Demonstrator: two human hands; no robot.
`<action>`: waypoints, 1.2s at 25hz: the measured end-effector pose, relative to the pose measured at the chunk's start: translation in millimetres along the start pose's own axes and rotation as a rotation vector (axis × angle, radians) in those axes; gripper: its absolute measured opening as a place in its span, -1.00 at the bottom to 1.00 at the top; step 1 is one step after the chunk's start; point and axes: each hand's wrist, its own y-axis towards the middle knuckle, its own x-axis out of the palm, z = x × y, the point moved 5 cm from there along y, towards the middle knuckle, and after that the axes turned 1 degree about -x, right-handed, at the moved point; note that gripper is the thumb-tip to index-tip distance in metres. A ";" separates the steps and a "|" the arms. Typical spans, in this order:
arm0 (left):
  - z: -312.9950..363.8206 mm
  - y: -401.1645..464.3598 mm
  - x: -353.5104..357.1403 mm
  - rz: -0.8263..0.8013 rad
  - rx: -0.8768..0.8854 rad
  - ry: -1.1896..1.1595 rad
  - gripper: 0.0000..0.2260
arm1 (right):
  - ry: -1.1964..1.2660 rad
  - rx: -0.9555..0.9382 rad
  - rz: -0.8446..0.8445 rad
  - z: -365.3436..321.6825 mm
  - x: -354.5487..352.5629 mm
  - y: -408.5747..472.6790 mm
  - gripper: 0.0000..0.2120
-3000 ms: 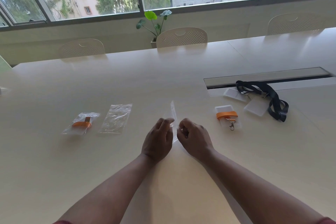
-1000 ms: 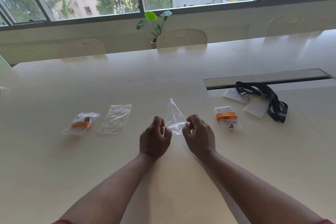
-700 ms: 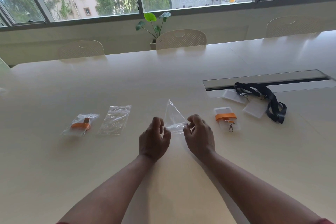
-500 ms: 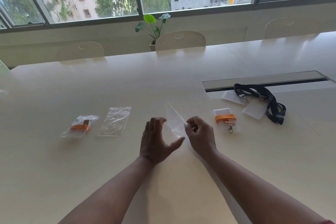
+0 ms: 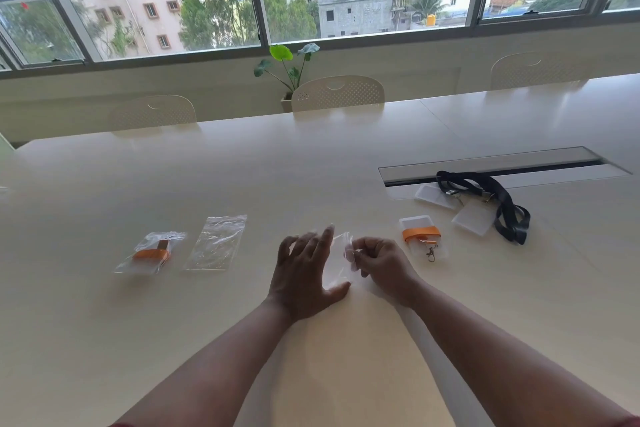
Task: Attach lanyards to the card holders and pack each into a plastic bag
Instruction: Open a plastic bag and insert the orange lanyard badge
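Plastic bag point(image 5: 337, 258) between both hands, right hand point(image 5: 379, 262) pinching its edge, left hand point(image 5: 304, 274) spread flat beside it

Clear plastic bag point(image 5: 337, 262) pinched between hands, orange lanyard point(image 5: 420, 234) on card holder point(image 5: 415, 221) just right

A pale tabletop point(image 5: 242, 177) stretches toward cream chairs point(image 5: 337, 94), a potted plant point(image 5: 287, 69), and wide daylit windows point(image 5: 363, 0) facing buildings and trees.
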 end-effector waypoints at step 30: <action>-8.9 38.7 9.8 -0.299 -0.030 -0.195 -0.08 | -0.241 -0.097 -0.006 1.6 -0.7 -17.9 -0.99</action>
